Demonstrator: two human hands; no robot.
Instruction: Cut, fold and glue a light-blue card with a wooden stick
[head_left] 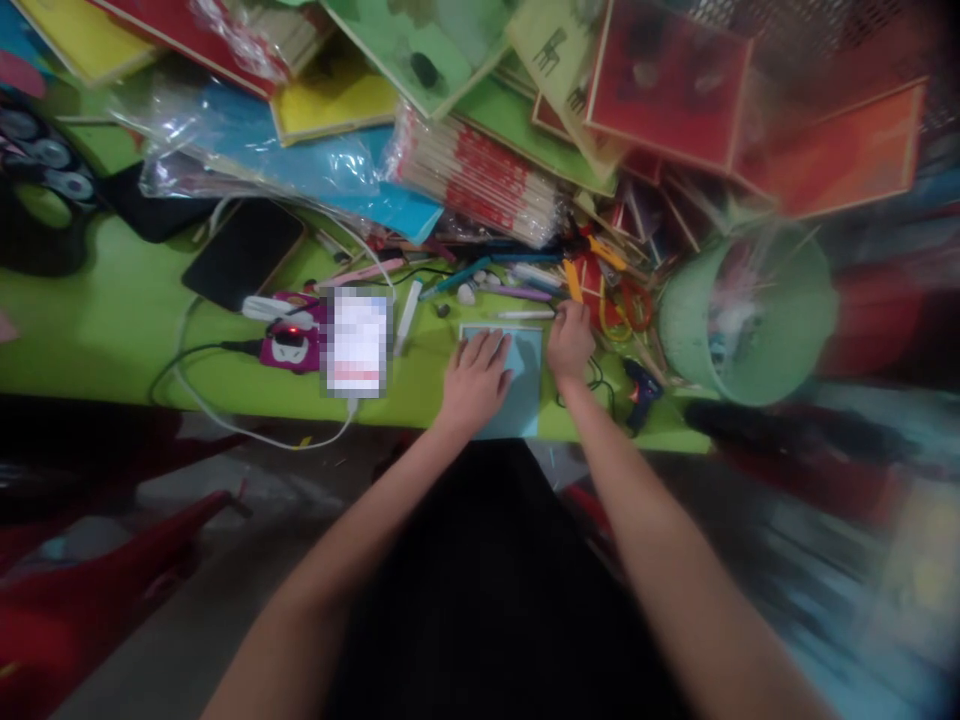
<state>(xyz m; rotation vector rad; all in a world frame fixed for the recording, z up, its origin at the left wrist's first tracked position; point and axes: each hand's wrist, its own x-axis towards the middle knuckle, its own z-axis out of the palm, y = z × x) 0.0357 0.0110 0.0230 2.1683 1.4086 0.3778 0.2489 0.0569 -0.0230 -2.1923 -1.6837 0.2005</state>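
A light blue card [521, 385] with a pale strip along its far edge lies at the table's front edge. My left hand [476, 375] rests on it, palm down and fingers stretched out. To the right of the card, my right hand [571, 343] is closed, its fingertips pressed together. What it pinches, if anything, is too small to make out. A slim white pen-like stick [525, 315] lies just left of those fingertips; whether they touch it I cannot tell. Close to my right wrist is a dark blue hot glue gun [641, 393] with a black cord.
Behind my hands lie pens, orange-handled tools and a bundle of wooden sticks [480, 175]. Coloured framed panels [667, 80] are piled at the back. A pale green bucket [787, 310] stands right. Left are a phone [356, 345], a purple power strip [289, 350] and cables.
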